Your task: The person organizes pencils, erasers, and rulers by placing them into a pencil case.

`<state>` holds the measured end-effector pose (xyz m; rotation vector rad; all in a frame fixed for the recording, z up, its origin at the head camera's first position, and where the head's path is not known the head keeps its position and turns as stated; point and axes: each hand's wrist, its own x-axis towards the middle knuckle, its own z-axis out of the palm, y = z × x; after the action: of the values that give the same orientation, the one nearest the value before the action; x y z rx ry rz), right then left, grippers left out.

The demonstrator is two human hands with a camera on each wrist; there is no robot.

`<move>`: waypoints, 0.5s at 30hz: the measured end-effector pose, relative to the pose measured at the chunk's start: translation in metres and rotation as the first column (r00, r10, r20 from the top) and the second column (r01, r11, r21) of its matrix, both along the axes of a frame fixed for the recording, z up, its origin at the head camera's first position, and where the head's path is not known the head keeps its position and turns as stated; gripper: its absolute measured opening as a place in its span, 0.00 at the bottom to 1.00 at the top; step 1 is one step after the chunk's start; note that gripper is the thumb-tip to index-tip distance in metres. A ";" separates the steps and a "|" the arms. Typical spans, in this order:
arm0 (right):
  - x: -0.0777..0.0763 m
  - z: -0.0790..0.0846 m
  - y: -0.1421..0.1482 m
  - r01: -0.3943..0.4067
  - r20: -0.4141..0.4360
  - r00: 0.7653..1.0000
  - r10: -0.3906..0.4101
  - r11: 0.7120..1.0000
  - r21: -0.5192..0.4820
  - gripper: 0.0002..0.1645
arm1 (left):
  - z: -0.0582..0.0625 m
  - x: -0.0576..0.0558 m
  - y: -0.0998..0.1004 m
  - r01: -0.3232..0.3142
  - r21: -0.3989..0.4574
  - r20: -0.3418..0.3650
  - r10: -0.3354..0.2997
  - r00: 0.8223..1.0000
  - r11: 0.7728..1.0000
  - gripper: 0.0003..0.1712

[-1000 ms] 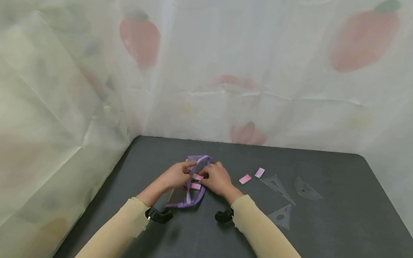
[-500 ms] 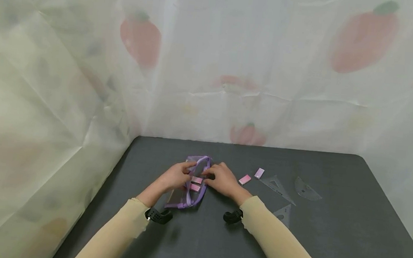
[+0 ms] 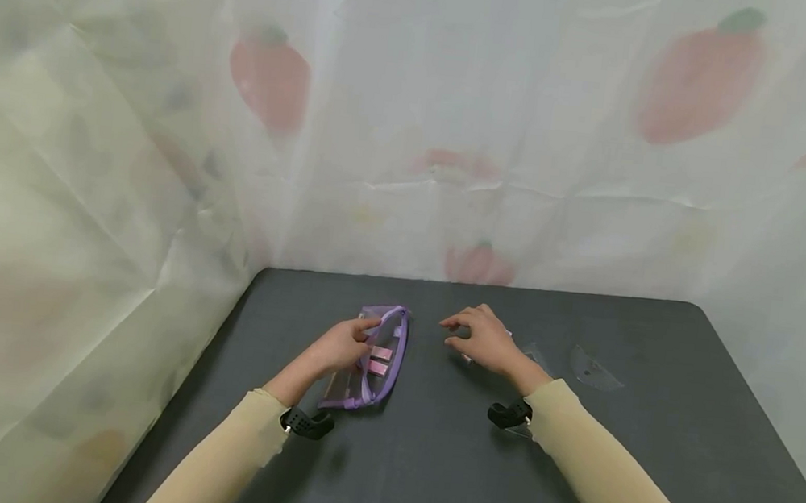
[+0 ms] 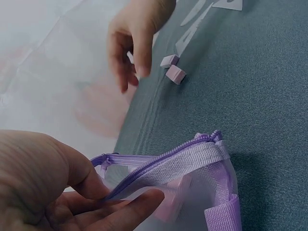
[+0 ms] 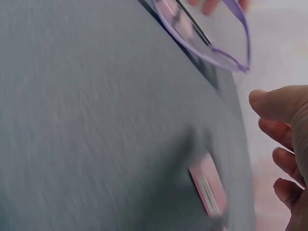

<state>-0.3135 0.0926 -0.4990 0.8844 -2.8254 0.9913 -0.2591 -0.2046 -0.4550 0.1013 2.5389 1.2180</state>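
A clear pencil case (image 3: 398, 356) with purple zipper edging lies unzipped on the table. My left hand (image 3: 339, 348) pinches one side of its opening between thumb and fingers, as the left wrist view shows along the zipper (image 4: 139, 174). Through the mouth, two pink erasers (image 3: 378, 367) can be seen inside. My right hand (image 3: 485, 340) hovers over the table to the right of the case, fingers loosely bent and holding nothing. Below it sits a pink eraser (image 5: 208, 185); in the left wrist view a paler eraser (image 4: 169, 60) stands beside that one.
A clear protractor (image 3: 594, 370) lies to the right. A clear set square (image 3: 535, 355) is partly hidden by my right arm. The dark table (image 3: 426, 464) ends at a patterned curtain (image 3: 401, 122) behind and on the left.
My right hand has drawn out of the pencil case and moved right, over the loose erasers. The left hand keeps its grip on the case's edge. Two erasers lie inside.
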 end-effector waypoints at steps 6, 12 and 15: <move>-0.002 0.012 0.034 0.045 -0.004 0.999 -0.045 0.999 -0.018 0.21 | -0.002 -0.001 -0.001 0.008 -0.003 -0.003 -0.008 1.000 1.000 0.35; -0.005 0.019 0.063 0.085 0.000 0.996 -0.085 0.996 -0.004 0.23 | -0.003 -0.001 -0.001 -0.003 0.009 0.013 0.003 1.000 1.000 0.35; -0.007 0.020 0.074 0.094 -0.006 0.996 -0.094 0.996 0.011 0.23 | -0.003 -0.001 -0.001 -0.004 0.006 0.003 0.004 1.000 1.000 0.35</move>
<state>-0.3209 0.1664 -0.4787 0.7464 -2.8406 0.9614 -0.2601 -0.2052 -0.4577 0.0962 2.5345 1.2257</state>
